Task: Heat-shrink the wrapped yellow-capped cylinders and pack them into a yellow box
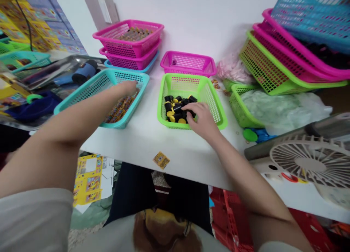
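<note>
My left hand (126, 88) reaches into a teal basket (82, 95) that holds small orange and yellow packets (120, 109); the hand is blurred and its fingers are just above the packets. My right hand (201, 119) is inside a green basket (218, 115), with fingers curled over a heap of black and yellow caps (175, 108). I cannot tell whether either hand has closed on a piece. One small yellow packet (161, 160) lies loose on the white table (142, 142) near its front edge.
Stacked pink baskets (128, 40) and an empty pink basket (188, 62) stand behind. Tilted green, pink and blue baskets (287, 58) and plastic bags (279, 106) crowd the right. A white fan (308, 162) sits front right. Yellow cartons (89, 179) lie on the floor.
</note>
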`<state>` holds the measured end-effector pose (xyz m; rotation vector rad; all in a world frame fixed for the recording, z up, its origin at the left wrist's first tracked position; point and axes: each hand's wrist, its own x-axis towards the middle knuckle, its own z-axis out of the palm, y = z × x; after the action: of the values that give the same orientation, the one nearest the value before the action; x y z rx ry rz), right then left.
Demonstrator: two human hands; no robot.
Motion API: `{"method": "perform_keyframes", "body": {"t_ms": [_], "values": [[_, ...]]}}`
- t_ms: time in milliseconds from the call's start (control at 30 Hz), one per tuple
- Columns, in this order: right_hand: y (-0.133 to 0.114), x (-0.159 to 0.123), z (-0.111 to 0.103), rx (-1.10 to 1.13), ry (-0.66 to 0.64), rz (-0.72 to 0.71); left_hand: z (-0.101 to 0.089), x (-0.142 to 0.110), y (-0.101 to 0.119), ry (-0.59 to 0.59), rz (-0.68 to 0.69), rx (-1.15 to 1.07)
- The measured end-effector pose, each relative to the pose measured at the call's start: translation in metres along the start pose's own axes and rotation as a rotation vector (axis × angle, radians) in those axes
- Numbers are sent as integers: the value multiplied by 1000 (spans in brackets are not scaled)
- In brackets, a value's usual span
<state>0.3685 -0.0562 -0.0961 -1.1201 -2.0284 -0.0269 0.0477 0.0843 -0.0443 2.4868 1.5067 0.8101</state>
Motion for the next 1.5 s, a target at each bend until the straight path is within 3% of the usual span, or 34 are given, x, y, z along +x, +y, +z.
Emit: {"method": "perform_keyframes", "body": {"t_ms": [100, 133, 233, 300, 400, 500, 567, 767, 867, 967, 1067, 1233, 1367, 1500], "values": [[16, 34, -1, 114, -440, -180, -27, -21, 35, 72, -10, 112], [19, 43, 0, 107, -545, -191, -34, -37, 49, 110, 66, 163], [24, 63, 11, -15, -735, -196, -39, -113, 93, -5, 440, 244], [25, 70, 22, -102, -797, -216, -24, -172, 116, -169, 636, 267], [24, 77, 38, -178, -821, -273, 15, -244, 133, -296, 609, 350], [20, 79, 41, -217, -794, -332, 42, -278, 134, -334, 577, 404], [15, 76, 33, -206, -735, -313, 43, -286, 131, -316, 618, 401], [-1, 42, -13, -53, -215, -114, 9, -274, 129, -227, 706, 262], [-2, 18, -28, -6, -10, -36, -4, -246, 132, -163, 568, 57], [4, -3, -29, 109, 224, -18, -10, -201, 140, -170, 357, -299], [15, -16, -23, 241, 434, 4, -1, -152, 154, -214, 209, -602], [17, -27, -21, 350, 632, 189, 43, -96, 181, -227, -96, -973], [5, -30, -25, 462, 750, 331, 65, -92, 189, -262, -72, -936], [-11, -33, -27, 559, 665, 383, 70, -107, 180, -343, 6, -847]]}}
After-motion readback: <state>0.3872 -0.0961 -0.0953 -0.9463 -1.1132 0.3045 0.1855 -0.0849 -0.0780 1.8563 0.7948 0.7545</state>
